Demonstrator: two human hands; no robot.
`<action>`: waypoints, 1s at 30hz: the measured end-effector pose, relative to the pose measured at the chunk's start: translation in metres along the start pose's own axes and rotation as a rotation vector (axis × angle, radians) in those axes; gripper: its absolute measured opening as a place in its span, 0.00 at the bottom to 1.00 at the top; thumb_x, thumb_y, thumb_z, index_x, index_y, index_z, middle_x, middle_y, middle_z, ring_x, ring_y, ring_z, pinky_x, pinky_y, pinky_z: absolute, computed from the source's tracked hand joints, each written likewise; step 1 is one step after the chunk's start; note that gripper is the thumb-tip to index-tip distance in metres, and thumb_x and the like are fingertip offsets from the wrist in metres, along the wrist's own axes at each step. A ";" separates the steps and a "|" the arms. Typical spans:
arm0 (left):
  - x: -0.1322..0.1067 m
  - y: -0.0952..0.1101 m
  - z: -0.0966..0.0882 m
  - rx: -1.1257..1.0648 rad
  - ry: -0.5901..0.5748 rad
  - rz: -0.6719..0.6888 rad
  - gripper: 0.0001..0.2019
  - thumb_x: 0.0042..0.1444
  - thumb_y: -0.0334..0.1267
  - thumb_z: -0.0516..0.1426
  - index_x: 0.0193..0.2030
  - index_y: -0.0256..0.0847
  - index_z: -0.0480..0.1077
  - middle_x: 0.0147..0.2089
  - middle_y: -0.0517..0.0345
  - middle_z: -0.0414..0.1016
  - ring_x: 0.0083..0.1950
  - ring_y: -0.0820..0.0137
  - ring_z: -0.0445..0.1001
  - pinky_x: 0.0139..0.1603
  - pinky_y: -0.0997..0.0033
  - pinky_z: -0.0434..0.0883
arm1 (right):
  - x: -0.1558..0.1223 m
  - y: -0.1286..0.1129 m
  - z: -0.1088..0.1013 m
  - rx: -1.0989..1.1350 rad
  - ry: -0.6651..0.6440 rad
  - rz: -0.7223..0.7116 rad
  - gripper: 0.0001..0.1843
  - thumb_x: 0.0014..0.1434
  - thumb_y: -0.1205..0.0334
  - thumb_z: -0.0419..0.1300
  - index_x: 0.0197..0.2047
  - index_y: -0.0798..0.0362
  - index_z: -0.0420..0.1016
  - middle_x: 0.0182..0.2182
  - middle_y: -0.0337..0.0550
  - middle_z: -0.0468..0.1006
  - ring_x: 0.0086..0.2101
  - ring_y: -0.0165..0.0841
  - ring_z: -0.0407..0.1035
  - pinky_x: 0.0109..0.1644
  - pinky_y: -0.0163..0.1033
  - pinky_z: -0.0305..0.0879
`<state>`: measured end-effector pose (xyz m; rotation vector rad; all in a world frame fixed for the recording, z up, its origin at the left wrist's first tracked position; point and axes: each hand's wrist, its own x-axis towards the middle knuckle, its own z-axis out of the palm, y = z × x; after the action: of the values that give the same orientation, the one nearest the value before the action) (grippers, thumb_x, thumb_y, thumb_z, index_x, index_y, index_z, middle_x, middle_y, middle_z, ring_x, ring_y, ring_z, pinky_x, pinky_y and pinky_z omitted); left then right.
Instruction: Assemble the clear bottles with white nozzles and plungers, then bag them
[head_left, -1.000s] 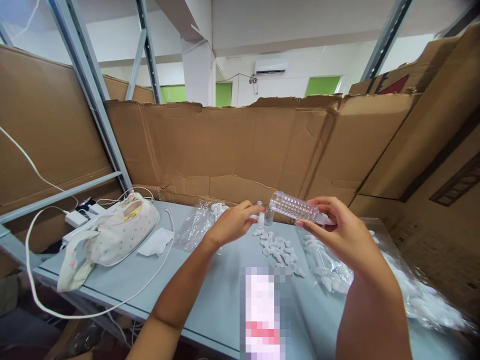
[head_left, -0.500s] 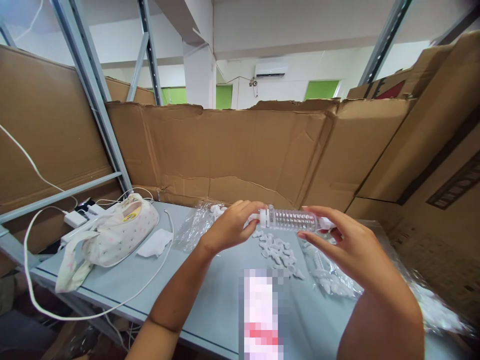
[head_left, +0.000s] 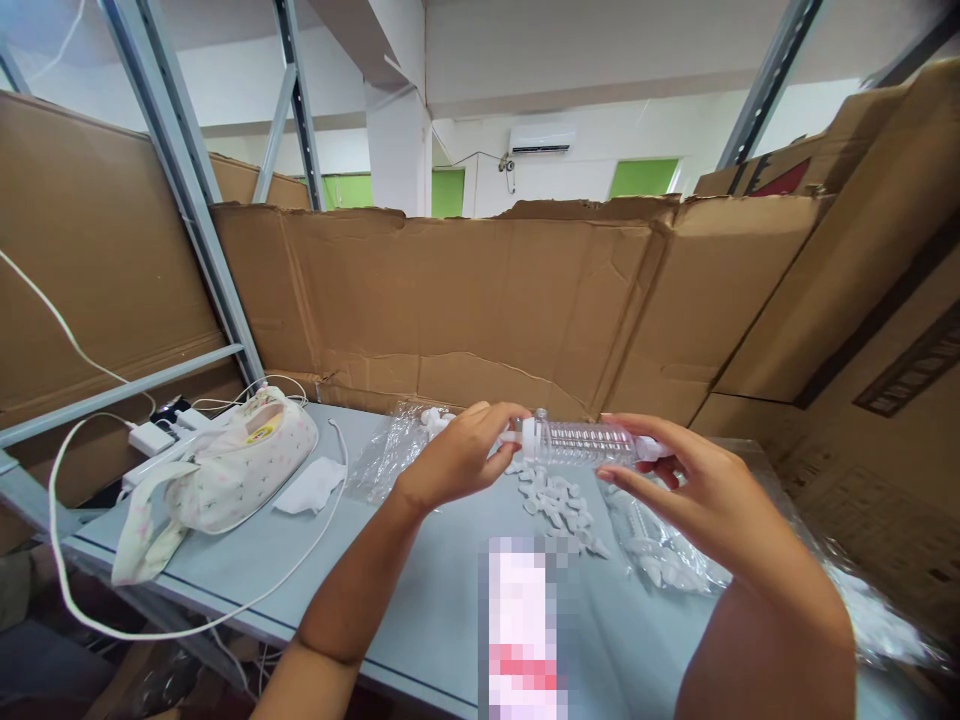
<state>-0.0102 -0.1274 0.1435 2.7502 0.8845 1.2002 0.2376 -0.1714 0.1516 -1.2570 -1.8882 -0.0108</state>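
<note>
Right hand [head_left: 697,490] clamps the clear ribbed tube [head_left: 585,441] lying crosswise, while left hand [head_left: 461,452] pinches the white cap [head_left: 527,436] at its left end.

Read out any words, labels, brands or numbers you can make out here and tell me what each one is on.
No text reads clearly.
Yellow label on the floral pouch: too small to read.
Dark panel printed on the cardboard box at right: too blurred to read.
Pink and white object in the foreground: pixelated, unreadable.
Clear ribbed tube held between the left hand and the right hand: no print visible.
</note>
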 end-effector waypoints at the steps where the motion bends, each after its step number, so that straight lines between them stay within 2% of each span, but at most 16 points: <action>1: 0.000 0.000 0.000 0.002 -0.009 0.005 0.15 0.58 0.28 0.52 0.52 0.40 0.62 0.48 0.55 0.74 0.45 0.68 0.70 0.47 0.65 0.70 | 0.000 0.001 0.000 0.022 -0.013 0.003 0.26 0.52 0.42 0.61 0.50 0.48 0.74 0.39 0.47 0.79 0.27 0.35 0.72 0.27 0.41 0.69; 5: 0.000 0.001 -0.001 0.009 -0.022 0.007 0.15 0.58 0.28 0.51 0.53 0.41 0.63 0.49 0.54 0.73 0.47 0.67 0.70 0.48 0.63 0.70 | 0.000 0.003 -0.002 0.125 -0.073 0.037 0.26 0.52 0.44 0.62 0.51 0.48 0.73 0.43 0.48 0.79 0.28 0.35 0.73 0.29 0.41 0.71; 10: -0.001 0.001 0.000 0.082 0.033 0.047 0.14 0.60 0.29 0.50 0.53 0.39 0.63 0.47 0.53 0.75 0.44 0.67 0.70 0.44 0.64 0.70 | 0.001 -0.006 -0.003 0.100 -0.077 0.120 0.26 0.51 0.42 0.62 0.47 0.51 0.76 0.32 0.46 0.81 0.22 0.35 0.71 0.24 0.40 0.69; 14: -0.001 0.003 0.001 0.140 0.042 0.076 0.14 0.61 0.29 0.50 0.53 0.39 0.63 0.46 0.55 0.75 0.42 0.68 0.70 0.43 0.65 0.69 | 0.003 -0.010 -0.003 0.115 -0.079 0.163 0.24 0.52 0.41 0.60 0.44 0.51 0.78 0.31 0.45 0.81 0.25 0.36 0.72 0.26 0.38 0.69; 16: -0.001 0.004 0.001 0.160 0.052 0.067 0.14 0.62 0.30 0.50 0.54 0.40 0.63 0.49 0.55 0.74 0.45 0.68 0.69 0.45 0.66 0.69 | 0.003 -0.009 -0.003 0.143 -0.087 0.181 0.23 0.53 0.41 0.60 0.43 0.51 0.78 0.30 0.45 0.80 0.26 0.35 0.72 0.26 0.37 0.68; 19: 0.000 0.005 0.000 0.185 0.084 0.044 0.14 0.63 0.32 0.50 0.56 0.43 0.63 0.57 0.55 0.69 0.50 0.67 0.69 0.48 0.65 0.69 | 0.003 -0.008 -0.002 0.158 -0.070 0.224 0.24 0.54 0.40 0.58 0.40 0.52 0.79 0.25 0.43 0.78 0.20 0.32 0.67 0.20 0.35 0.62; 21: 0.000 0.005 -0.001 0.158 0.062 0.048 0.14 0.64 0.34 0.49 0.56 0.44 0.63 0.59 0.56 0.68 0.50 0.67 0.70 0.47 0.65 0.70 | 0.003 -0.008 -0.002 0.170 -0.046 0.256 0.26 0.53 0.38 0.57 0.39 0.53 0.79 0.21 0.41 0.75 0.17 0.30 0.63 0.18 0.35 0.58; 26: -0.001 0.008 -0.004 0.032 -0.005 0.054 0.16 0.60 0.34 0.52 0.55 0.42 0.63 0.53 0.56 0.74 0.46 0.66 0.71 0.46 0.64 0.70 | 0.004 -0.013 -0.002 0.254 0.035 0.309 0.25 0.49 0.37 0.61 0.36 0.52 0.77 0.17 0.38 0.71 0.15 0.29 0.62 0.17 0.34 0.57; 30: -0.001 0.010 -0.003 -0.042 0.008 0.039 0.22 0.54 0.43 0.60 0.54 0.42 0.64 0.53 0.54 0.74 0.48 0.65 0.72 0.48 0.64 0.70 | 0.004 -0.015 0.000 0.312 0.058 0.348 0.24 0.46 0.38 0.64 0.33 0.52 0.76 0.18 0.38 0.71 0.15 0.29 0.63 0.15 0.33 0.56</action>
<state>-0.0083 -0.1371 0.1470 2.7438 0.8012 1.2224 0.2255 -0.1757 0.1604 -1.3302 -1.5296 0.4112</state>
